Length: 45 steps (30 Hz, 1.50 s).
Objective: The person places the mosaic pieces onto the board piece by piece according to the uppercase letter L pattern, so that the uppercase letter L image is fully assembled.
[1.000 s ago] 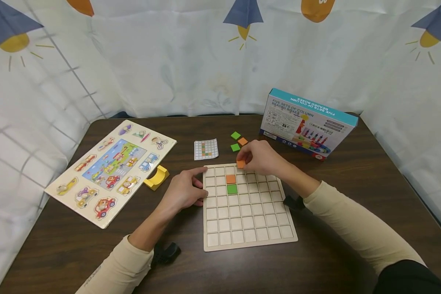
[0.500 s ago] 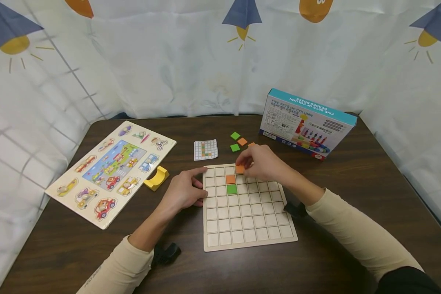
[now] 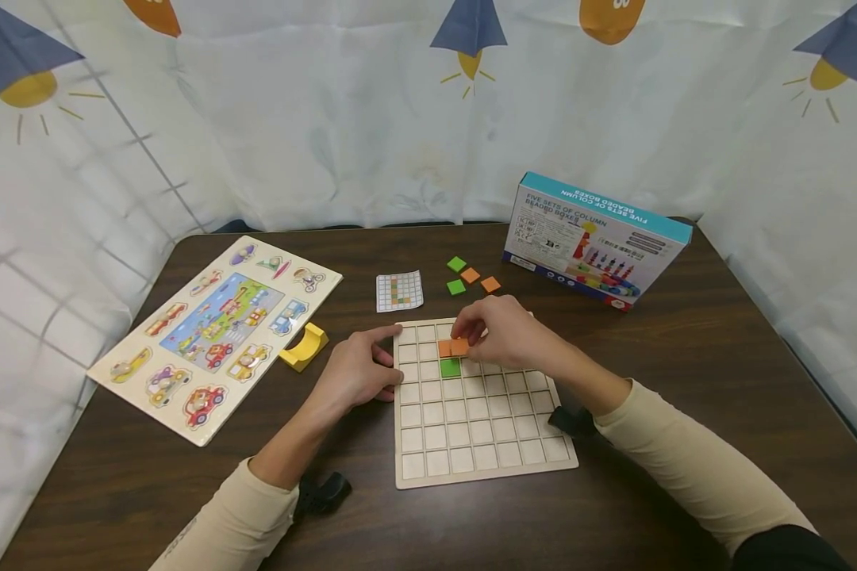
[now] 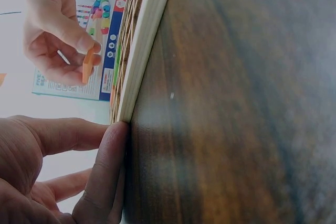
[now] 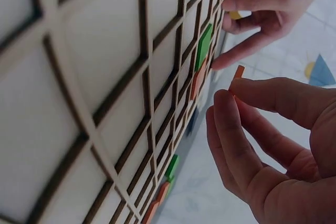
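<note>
A square wooden grid board (image 3: 482, 432) lies on the table. In its upper part sit an orange square tile (image 3: 443, 349) and, just below, a green square tile (image 3: 450, 368). My right hand (image 3: 509, 333) pinches another orange tile (image 3: 459, 347) between thumb and fingertips. In the left wrist view this held tile (image 4: 87, 65) is tilted and raised off the board. My left hand (image 3: 357, 369) touches the board's left edge with thumb and forefinger spread apart. Its other fingers are partly hidden beneath.
Loose green tiles (image 3: 456, 287) and orange tiles (image 3: 490, 284) lie beyond the board, beside a small pattern card (image 3: 400, 291). At left, a vehicle puzzle board (image 3: 217, 333) leans on a yellow block (image 3: 305, 346). A box (image 3: 593, 242) stands back right.
My right hand has moved toward me with its orange tile, from the board's far edge to above the placed tiles. The left hand stays at the board's edge.
</note>
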Motion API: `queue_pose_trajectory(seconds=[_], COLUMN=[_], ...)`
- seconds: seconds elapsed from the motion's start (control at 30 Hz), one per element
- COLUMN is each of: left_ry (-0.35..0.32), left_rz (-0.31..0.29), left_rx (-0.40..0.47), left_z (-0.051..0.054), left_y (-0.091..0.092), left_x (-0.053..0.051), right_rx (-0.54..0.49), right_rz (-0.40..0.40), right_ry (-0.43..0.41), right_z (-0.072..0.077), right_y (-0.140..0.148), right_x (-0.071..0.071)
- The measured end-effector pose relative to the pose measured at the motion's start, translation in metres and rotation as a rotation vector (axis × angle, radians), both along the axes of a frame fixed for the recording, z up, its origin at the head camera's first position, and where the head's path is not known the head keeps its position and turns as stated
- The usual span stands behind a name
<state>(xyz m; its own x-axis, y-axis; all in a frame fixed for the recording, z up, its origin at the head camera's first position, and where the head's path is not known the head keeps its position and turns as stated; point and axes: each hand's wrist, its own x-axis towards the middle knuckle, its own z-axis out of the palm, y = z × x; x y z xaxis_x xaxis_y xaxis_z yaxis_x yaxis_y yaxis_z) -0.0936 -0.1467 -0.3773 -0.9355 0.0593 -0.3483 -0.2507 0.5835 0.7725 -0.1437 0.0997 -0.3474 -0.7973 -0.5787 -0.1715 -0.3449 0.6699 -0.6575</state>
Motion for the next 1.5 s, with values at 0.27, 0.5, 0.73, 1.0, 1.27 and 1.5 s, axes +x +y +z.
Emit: queue_pose_trajectory(seconds=[0.27, 0.5, 0.73, 1.0, 1.27, 1.5], left_ry=[-0.007, -0.006, -0.004, -0.004, -0.002, -0.013], left_rz=[0.005, 0.005, 0.009, 0.007, 0.005, 0.009], left_rx=[-0.010, -0.009, 0.001, 0.007, 0.011, 0.013], left_z=[0.000, 0.000, 0.000, 0.001, 0.001, 0.000], left_y=[0.000, 0.000, 0.000, 0.000, 0.000, 0.000], left_x=[-0.001, 0.000, 0.000, 0.000, 0.000, 0.000], right_rx=[-0.006, -0.019, -0.007, 0.025, 0.050, 0.053], right_rz=[0.016, 0.056, 0.072, 0.100, 0.118, 0.125], right_ry=[-0.036, -0.021, -0.032, -0.039, -0.028, -0.012], right_z=[-0.002, -0.002, -0.005, -0.007, -0.008, -0.007], right_y=[-0.005, -0.008, -0.011, -0.015, -0.016, -0.016], right_x=[0.007, 0.015, 0.018, 0.023, 0.027, 0.029])
